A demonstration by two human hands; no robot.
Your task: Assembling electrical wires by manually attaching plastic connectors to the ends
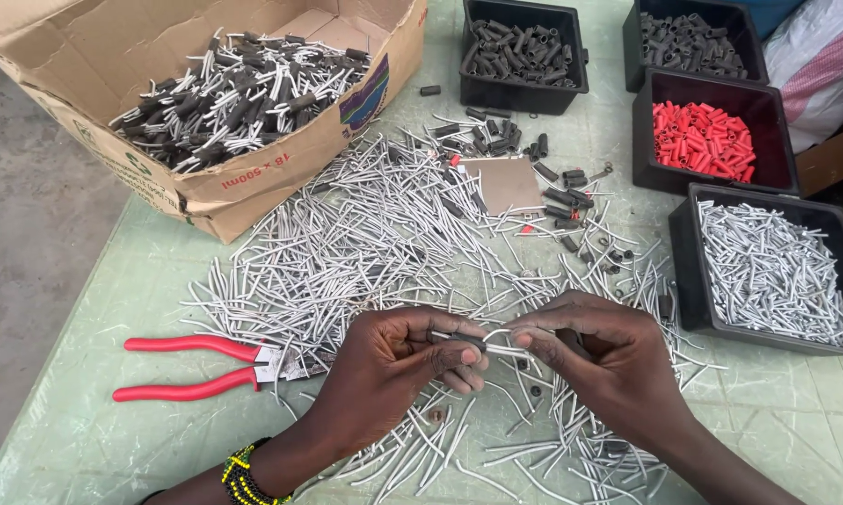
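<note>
We are fitting a dark sleeve onto a bent grey wire near the desk's front edge.

Red-handled pliers (197,367) lie idle toward the left edge. Our left hand (393,365) pinches the black sleeve (468,340); our right hand (595,355) pinches the grey wire (498,335), its tip meeting the sleeve, above the wire heap (365,243). We judge insertion just starting; next calls for straight alignment and a steady push.

Bright, even daylight; soft shadows, sharp focus.
</note>
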